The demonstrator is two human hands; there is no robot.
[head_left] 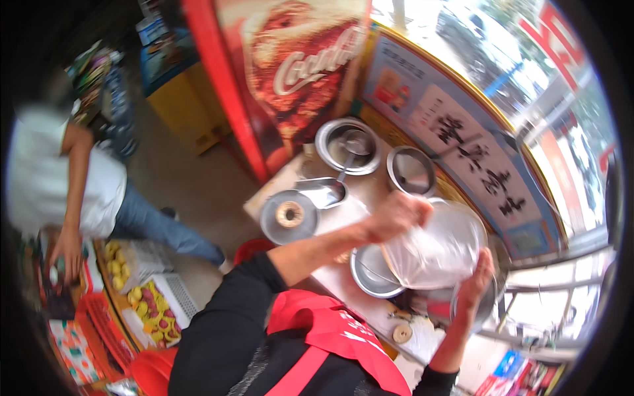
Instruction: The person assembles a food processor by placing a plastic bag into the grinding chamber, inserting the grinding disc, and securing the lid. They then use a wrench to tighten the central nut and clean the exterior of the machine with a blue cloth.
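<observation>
Over the worktop [360, 198], both my hands are at a large, round, translucent plastic bag [439, 247], blurred by motion. My left hand [399, 218] is closed at its upper left edge, the fingers curled in. On the opposite side, my right hand [477, 284] grips the bag's lower right edge, fingers pointing up. What lies inside or behind the plastic cannot be made out. Below the bag is a silver metal pot [364, 280], partly covered by it. A grey lid with a wooden knob [288, 214] sits left of my left forearm.
A metal pot [321, 148] holding a ladle [355, 146] stands at the back, beside another pot [392, 173]. A red drinks cabinet [231, 99] and a window wall border the worktop. At left, a person in a white shirt [72, 191] stands by fruit boxes [158, 310].
</observation>
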